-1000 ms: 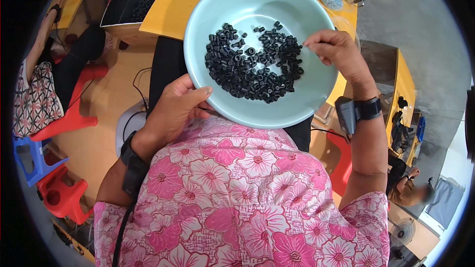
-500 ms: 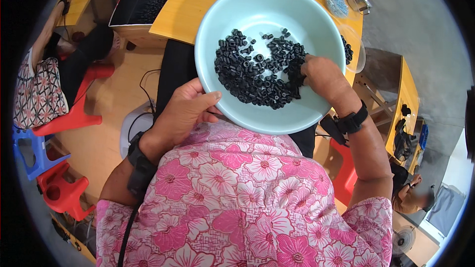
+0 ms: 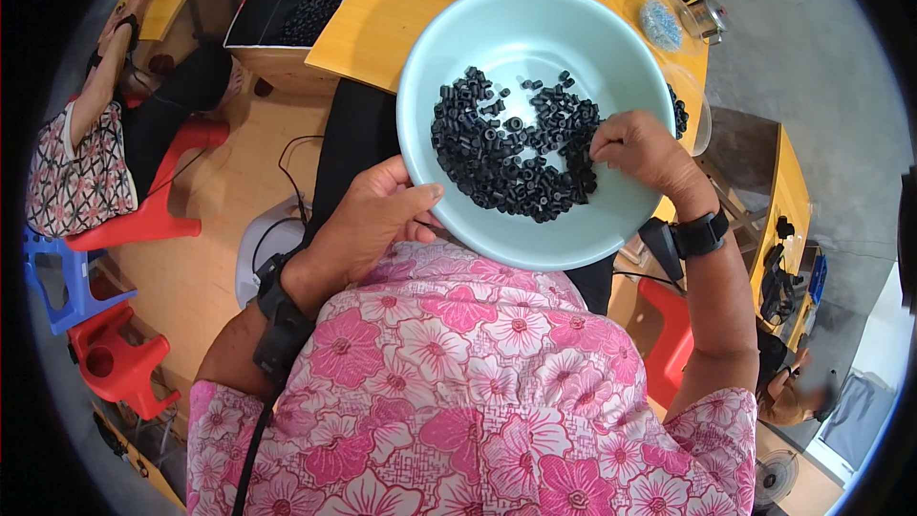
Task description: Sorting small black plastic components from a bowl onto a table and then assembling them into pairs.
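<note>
Fingers of our right hand [image 3: 642, 151] are bunched down into the small black cylindrical parts [image 3: 516, 158] at three o'clock in the pale green bowl [image 3: 535, 33], pinching at them; half a second ago they lay nearer its centre. Our left hand [image 3: 368, 220] grips the rim at seven o'clock, thumb over the edge, as before. At one o'clock, on the yellow table [image 3: 401, 10], we note a clear bag [image 3: 659, 24] of bluish pieces.
</note>
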Action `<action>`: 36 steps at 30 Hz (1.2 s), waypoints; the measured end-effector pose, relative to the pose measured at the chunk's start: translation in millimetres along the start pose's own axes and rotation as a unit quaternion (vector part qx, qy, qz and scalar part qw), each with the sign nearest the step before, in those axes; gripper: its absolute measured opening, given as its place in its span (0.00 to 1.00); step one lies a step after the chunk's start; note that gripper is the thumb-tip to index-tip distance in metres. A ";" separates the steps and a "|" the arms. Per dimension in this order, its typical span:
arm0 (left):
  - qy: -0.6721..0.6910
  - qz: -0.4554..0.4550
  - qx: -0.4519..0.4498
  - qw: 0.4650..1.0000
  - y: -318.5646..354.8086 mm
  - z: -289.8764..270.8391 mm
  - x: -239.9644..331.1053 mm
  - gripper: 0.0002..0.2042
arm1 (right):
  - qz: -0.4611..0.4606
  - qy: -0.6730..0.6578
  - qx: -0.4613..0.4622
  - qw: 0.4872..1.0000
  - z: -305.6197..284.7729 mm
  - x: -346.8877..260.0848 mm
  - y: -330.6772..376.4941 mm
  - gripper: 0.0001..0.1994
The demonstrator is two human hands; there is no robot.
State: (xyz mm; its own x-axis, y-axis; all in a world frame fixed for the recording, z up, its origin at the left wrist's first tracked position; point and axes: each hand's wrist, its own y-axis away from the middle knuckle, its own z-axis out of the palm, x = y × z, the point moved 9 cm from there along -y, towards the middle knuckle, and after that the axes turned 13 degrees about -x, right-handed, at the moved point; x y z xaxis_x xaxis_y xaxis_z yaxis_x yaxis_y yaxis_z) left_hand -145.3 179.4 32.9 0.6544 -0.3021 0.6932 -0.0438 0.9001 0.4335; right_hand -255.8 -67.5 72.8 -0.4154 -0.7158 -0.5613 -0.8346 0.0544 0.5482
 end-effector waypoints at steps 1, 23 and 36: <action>-0.009 -0.002 0.001 1.000 0.1 0.1 0.9 0.11 | 0.002 -0.002 -0.001 1.000 -0.5 0.6 -1.1 0.05; -0.024 -0.013 0.011 1.000 1.4 0.2 2.9 0.12 | 0.033 0.275 -0.037 0.960 56.6 0.0 -3.4 0.06; -0.027 -0.001 -0.007 1.000 1.1 3.0 7.1 0.11 | -0.098 -0.481 -0.074 0.868 9.1 -3.1 9.8 0.07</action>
State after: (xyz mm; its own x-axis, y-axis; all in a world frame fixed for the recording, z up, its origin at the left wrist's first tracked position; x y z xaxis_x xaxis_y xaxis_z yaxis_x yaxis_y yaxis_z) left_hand -142.9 177.3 40.0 0.6124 -0.3200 0.7229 -0.0316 0.9038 0.4267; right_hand -266.0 -58.4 74.2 -0.4396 0.2147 -0.8722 -0.8975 -0.1434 0.4171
